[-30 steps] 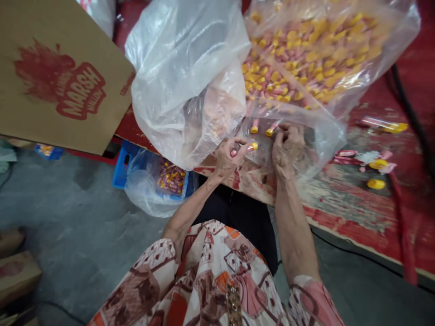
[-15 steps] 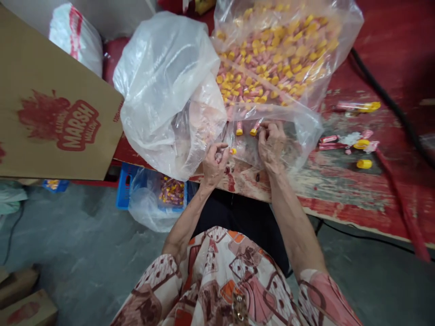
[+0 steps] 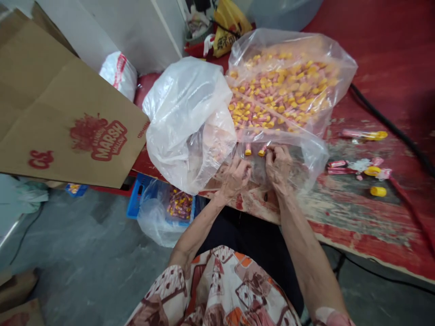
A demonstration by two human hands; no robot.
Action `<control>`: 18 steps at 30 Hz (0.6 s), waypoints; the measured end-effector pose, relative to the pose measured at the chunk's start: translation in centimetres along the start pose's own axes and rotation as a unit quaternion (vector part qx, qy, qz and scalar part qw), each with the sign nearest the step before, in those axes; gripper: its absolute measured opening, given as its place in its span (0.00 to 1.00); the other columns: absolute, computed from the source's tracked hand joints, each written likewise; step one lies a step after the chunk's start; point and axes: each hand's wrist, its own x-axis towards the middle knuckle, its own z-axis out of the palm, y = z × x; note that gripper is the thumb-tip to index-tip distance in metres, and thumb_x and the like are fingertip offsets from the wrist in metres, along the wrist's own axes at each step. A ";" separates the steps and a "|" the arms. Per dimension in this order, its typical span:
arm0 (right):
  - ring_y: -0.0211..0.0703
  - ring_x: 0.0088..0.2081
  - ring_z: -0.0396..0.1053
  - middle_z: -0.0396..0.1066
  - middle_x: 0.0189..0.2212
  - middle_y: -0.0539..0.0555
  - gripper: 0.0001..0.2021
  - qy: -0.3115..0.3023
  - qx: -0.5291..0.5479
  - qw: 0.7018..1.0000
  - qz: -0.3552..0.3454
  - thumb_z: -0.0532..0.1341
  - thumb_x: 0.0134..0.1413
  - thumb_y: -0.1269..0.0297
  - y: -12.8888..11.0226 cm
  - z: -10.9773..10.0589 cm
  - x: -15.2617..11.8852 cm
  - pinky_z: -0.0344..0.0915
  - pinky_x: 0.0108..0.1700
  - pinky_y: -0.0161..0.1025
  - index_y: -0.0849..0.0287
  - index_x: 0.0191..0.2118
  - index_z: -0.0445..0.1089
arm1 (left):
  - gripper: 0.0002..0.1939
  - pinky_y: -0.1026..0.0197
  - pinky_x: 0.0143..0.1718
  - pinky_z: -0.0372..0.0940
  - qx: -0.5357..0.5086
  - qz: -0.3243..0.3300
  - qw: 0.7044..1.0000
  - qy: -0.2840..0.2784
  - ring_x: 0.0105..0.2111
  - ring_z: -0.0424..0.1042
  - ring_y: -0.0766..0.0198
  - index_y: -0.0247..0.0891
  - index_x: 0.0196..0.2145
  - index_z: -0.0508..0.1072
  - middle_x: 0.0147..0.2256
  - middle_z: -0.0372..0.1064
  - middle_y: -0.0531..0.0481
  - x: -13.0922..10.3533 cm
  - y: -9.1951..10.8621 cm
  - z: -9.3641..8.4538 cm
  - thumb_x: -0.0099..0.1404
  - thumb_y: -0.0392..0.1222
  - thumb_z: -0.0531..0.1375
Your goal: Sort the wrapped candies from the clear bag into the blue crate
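A large clear plastic bag (image 3: 302,129) lies on the bench, filled with many small pink tubes with yellow caps. Two of these tubes lie at its near opening: a left tube (image 3: 248,149) and a right tube (image 3: 262,150). My right hand (image 3: 279,166) rests on the bag's near edge, fingers curled beside the right tube; whether they grip it is hidden. Just below the left tube, my left hand (image 3: 235,177) is turned palm down with its fingers bent inward. What it holds, if anything, is covered. A whitish plastic bag (image 3: 186,104) bulges beside it.
A cardboard box (image 3: 64,108) stands at the left. Below the bench, a blue crate (image 3: 136,199) holds more capped tubes in a plastic liner. A loose yellow cap (image 3: 378,191), wrapper pieces (image 3: 336,170) and a black cable (image 3: 390,117) lie at the right.
My left hand has moved right toward the tubes and turned palm down; the yellow-capped tube it held is out of sight. The right hand stays by the right tube. The camera view has shifted.
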 end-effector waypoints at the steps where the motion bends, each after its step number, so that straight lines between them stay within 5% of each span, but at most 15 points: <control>1: 0.52 0.48 0.78 0.80 0.46 0.60 0.12 0.001 -0.006 1.000 0.000 0.55 0.69 0.69 -0.1 0.0 0.0 0.76 0.55 0.47 0.54 0.47 0.76 | 0.04 0.55 0.44 0.76 -0.017 -0.004 1.000 -0.009 0.41 0.78 0.58 0.43 0.45 0.73 0.40 0.75 0.47 -0.1 -0.2 0.4 0.81 0.39 0.59; 10: 0.52 0.48 0.79 0.82 0.47 0.62 0.13 -0.001 -0.010 1.000 -0.006 0.54 0.70 0.66 -0.1 -0.1 -0.1 0.76 0.54 0.47 0.54 0.47 0.77 | 0.13 0.51 0.47 0.75 -0.069 -0.066 0.994 0.054 0.41 0.79 0.55 0.43 0.44 0.75 0.39 0.78 0.45 -1.1 -0.6 1.1 0.85 0.51 0.59; 18: 0.51 0.48 0.78 0.80 0.47 0.60 0.13 -0.008 0.002 1.000 0.000 0.54 0.72 0.67 0.1 0.2 0.0 0.75 0.55 0.47 0.54 0.48 0.76 | 0.11 0.59 0.44 0.74 -0.136 -0.231 0.959 0.088 0.39 0.81 0.61 0.43 0.49 0.77 0.42 0.81 0.49 -1.5 -0.6 0.5 0.80 0.51 0.65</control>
